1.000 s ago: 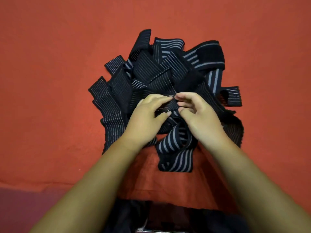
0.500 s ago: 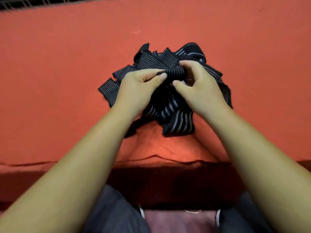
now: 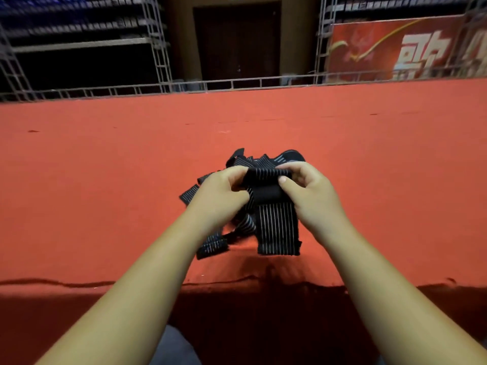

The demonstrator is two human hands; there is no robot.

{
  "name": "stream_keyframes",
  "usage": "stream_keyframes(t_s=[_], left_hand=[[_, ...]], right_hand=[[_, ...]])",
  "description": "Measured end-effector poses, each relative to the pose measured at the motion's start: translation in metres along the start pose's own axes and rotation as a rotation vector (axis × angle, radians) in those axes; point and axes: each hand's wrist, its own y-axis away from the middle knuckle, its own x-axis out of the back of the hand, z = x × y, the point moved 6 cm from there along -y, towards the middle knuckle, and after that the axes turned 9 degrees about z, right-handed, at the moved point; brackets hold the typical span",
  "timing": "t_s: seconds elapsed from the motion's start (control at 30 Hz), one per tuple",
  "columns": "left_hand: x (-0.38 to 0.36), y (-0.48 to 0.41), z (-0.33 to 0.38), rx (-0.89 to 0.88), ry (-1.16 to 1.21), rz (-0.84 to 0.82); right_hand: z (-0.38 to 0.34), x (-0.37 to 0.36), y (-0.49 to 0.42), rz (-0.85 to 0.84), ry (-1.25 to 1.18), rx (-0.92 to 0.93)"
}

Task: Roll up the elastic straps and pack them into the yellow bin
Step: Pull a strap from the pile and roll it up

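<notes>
A hall with metal scaffolding (image 3: 158, 43), a dark door (image 3: 237, 40) and a red banner (image 3: 395, 48) lies behind a long tabletop (image 3: 105, 180) covered in red cloth. Near the front edge sits a loose pile of straps (image 3: 266, 160), black with thin pale stripes, tangled and unrolled. Above the pile, the left hand (image 3: 218, 193) and right hand (image 3: 311, 191) hold one strap (image 3: 276, 222) between them. Each grip is closed on the strap's upper end, thumbs below and fingers curled over the top, where the first turns of a roll (image 3: 263, 177) appear to be forming. The rest of the strap hangs flat and straight toward the tabletop, its lower end just above the cloth.

The yellow bin is not in view, and no finished roll can be seen anywhere on the tabletop. The task therefore looks to be at an early stage. This strap is barely started, most of its length is unwound, the pile awaits the same treatment, and all packing is yet to be done.
</notes>
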Motion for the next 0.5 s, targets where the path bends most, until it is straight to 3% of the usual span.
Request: stream_keyframes(t_s=[0.07, 0.23, 0.43, 0.5], left_hand=[[-0.006, 0.003, -0.012, -0.004, -0.049, 0.087], [-0.039, 0.027, -0.037, 0.031, 0.125, 0.182], [-0.063, 0.038, -0.035, -0.344, -0.070, 0.129], [-0.067, 0.037, -0.039, -0.376, -0.069, 0.138]], right_hand=[[0.003, -0.006, 0.001, 0.005, -0.062, -0.042], [0.029, -0.006, 0.007, 0.090, -0.167, -0.168], [0.084, 0.007, 0.003, 0.184, -0.177, -0.359], [0.096, 0.008, -0.004, 0.168, -0.169, -0.419]])
